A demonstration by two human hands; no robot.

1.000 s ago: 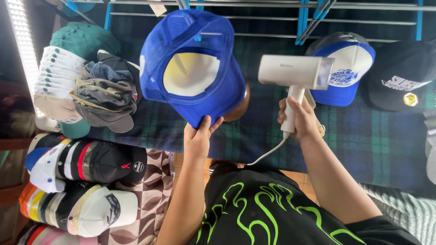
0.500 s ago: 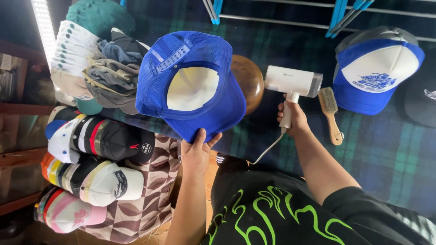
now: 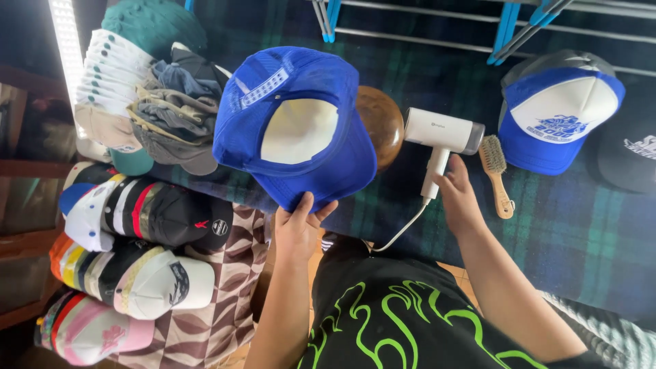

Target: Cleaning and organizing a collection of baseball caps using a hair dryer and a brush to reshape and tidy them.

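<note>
Dark green and blue plaid cloth (image 3: 588, 225) covers the work surface, with blue and grey rack bars (image 3: 478, 31) crossing its far edge. Held up over the middle of that cloth is a blue cap (image 3: 294, 123), turned so its inside faces the camera: white front panel within, mesh back and a snap strap at the upper left. The left hand (image 3: 299, 229) pinches the brim at its near edge, thumb on one face and fingers closed on the other. Just behind the cap's right side a brown wooden dome (image 3: 383, 123) peeks out. Right of that lies a white steamer (image 3: 441, 137), its head pointing right and its handle running down toward the person, a white cord (image 3: 403, 229) trailing from the handle's end. The right hand (image 3: 458, 195) rests against the lower handle with fingers loosely spread; whether it grips the handle I cannot tell. Just beside the steamer's head lies a wooden brush (image 3: 495, 171), and farther right a blue-and-white trucker cap (image 3: 557, 116) sits on the cloth, with a dark cap (image 3: 629, 157) at the edge. On the left, rows of stacked caps (image 3: 137, 212) lie over a brown patterned cloth (image 3: 219, 314), with more folded caps (image 3: 164, 116) piled above them
</note>
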